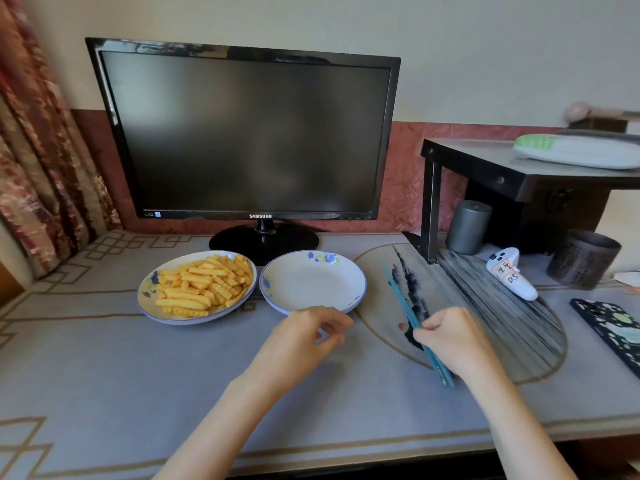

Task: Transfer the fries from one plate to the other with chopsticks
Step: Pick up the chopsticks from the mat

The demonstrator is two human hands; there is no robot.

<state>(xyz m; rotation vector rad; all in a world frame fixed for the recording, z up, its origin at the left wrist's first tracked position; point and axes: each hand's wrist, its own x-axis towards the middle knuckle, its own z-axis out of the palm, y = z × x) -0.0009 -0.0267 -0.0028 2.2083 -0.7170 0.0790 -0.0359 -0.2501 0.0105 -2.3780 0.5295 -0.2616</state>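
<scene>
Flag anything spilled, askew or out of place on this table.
Nothing stands out. The fries sit piled on the left plate, none spilled; the right plate is bare; the right hand holds the chopsticks.

Open room is lying across the near half of the tabletop (173,375), around my left hand (301,336) and my right hand (450,336), which is gripping the chopsticks (403,299). Farther back, the plate of fries (145,303) and the empty plate (311,285) are sitting rim beside rim, the monitor stand (264,240) crowding just behind them. Toward the right edge, a black shelf leg (431,209), a white controller (512,278) and a dark case (609,327) are blocking my way.
</scene>
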